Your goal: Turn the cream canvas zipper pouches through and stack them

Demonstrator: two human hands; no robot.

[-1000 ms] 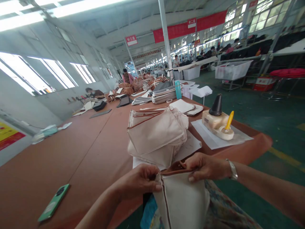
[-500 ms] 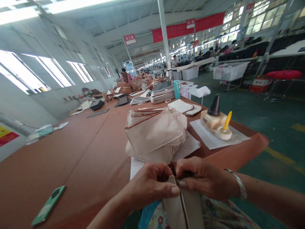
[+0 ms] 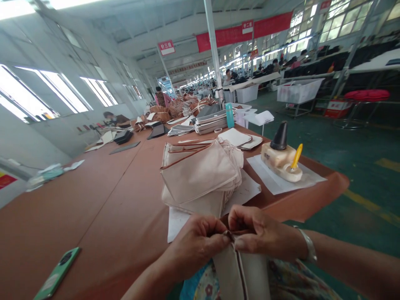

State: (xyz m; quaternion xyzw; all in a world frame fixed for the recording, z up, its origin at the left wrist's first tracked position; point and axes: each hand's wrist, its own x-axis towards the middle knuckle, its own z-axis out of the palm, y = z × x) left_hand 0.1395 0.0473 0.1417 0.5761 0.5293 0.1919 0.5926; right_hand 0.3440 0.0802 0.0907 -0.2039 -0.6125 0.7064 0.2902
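Left hand (image 3: 196, 243) and right hand (image 3: 262, 235) are both pinched shut on the top edge of a cream fabric pouch (image 3: 240, 273), held over the lap just off the near edge of the brown surface (image 3: 109, 200). With the grip only at the brown-trimmed rim, the fingertips could slip and the fold come undone. Close ahead, the stack of finished pouches (image 3: 200, 175) could be knocked askew by a forward jerk.

Fabric piece (image 3: 242, 271): cream, brown-trimmed. Stack of pouches (image 3: 200, 175): same cream, brown edging. Bench (image 3: 103, 200): reddish-brown. Phone (image 3: 56, 273) at the bench's near left edge: green. Bottle (image 3: 230, 115): teal. Brush handle (image 3: 296, 156): yellow. Garment (image 3: 203, 287) beneath: blue floral.
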